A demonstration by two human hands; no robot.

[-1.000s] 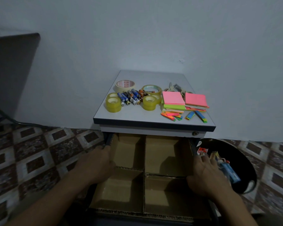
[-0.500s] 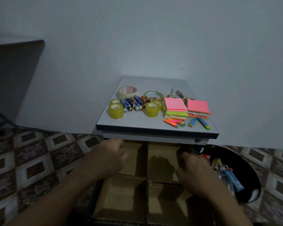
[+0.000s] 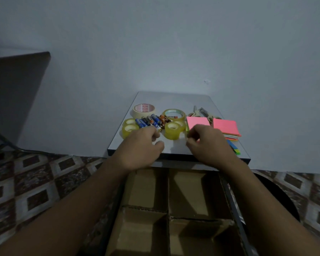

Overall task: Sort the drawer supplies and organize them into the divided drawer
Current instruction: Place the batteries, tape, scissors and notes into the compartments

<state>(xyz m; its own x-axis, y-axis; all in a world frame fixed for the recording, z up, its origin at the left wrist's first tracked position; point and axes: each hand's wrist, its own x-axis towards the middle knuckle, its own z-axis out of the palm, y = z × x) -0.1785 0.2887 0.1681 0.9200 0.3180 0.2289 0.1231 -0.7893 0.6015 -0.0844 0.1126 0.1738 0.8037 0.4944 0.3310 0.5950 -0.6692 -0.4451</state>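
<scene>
on the table (image 3: 174, 100), left hand (image 3: 142, 145), grip loosely curled and empty, sits just below the battery pile (image 3: 151, 121), nearest it, batteries lying roughly up-frame; right hand (image 3: 209, 143) at the pink sticky notes (image 3: 197, 121), grip unreadable; divided drawer (image 3: 168, 191) bottom centre.

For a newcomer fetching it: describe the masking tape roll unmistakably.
Find the grey cabinet top above the open drawer. At its back left, behind the batteries, lies the masking tape roll. It alone is cream; the other rolls are clear yellow.
</scene>
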